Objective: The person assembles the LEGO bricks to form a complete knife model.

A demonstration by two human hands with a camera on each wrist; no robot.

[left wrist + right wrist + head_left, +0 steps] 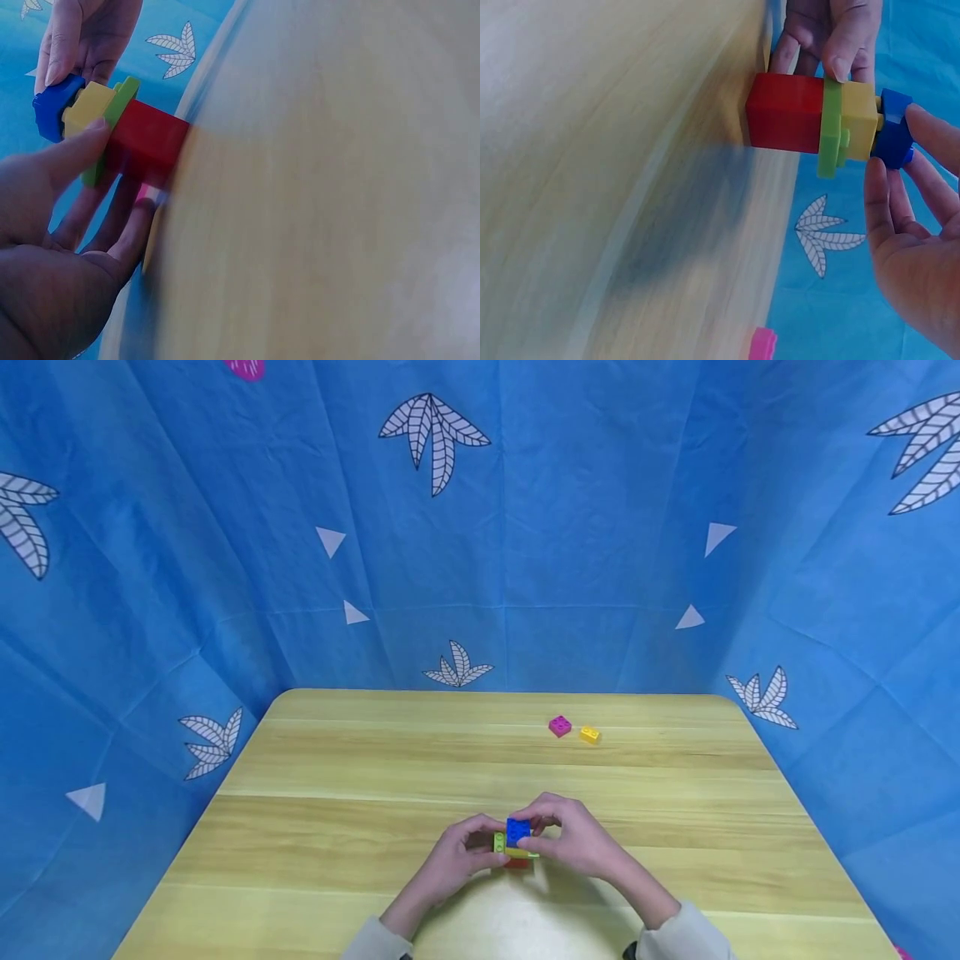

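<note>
A small stack of toy building bricks stands on the table: a red brick (784,112) at the bottom, a wider light-green plate (829,127) over it, then a yellow brick (859,120). My left hand (463,858) holds this stack from the side, its thumb near the green plate and the other fingers behind. Between thumb and fingers of my right hand (573,841) is a blue brick (893,129). It sits slightly tilted at the yellow brick's studs, some of which still show in the right wrist view.
Farther back on the wooden table (360,760) lie a magenta brick (559,726) and a small yellow-orange brick (590,734), right of centre. A blue patterned cloth (570,527) hangs behind the table and along its sides.
</note>
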